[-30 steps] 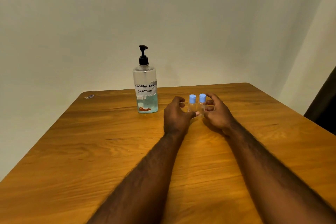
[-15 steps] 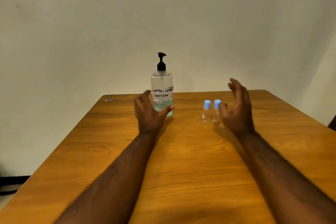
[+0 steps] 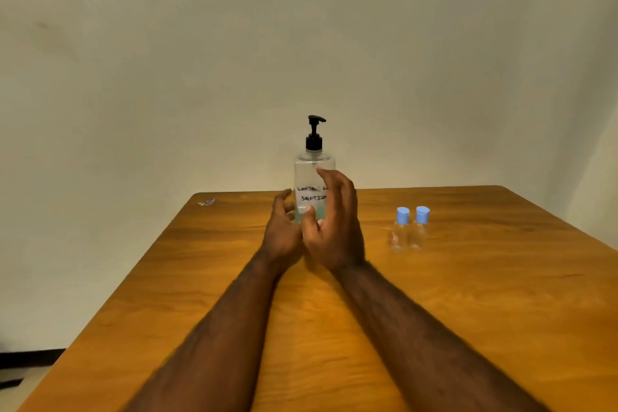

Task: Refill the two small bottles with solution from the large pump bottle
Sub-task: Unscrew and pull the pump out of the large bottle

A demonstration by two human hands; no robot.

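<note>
Table (image 3: 468, 294) | 1 pump bottle (image 3: 314, 167) | 2 small bottles (image 3: 400, 231) | left hand (image 3: 282, 236), right hand (image 3: 336, 231) (fingers apart)

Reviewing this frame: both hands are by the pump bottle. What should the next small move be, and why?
Probably close both hands on the pump bottle and draw it nearer. The left hand and right hand flank its lower body with fingers spread, no grip evident. It stands upright far back on the table, and the two small bottles stand apart to its right, caps on.
</note>
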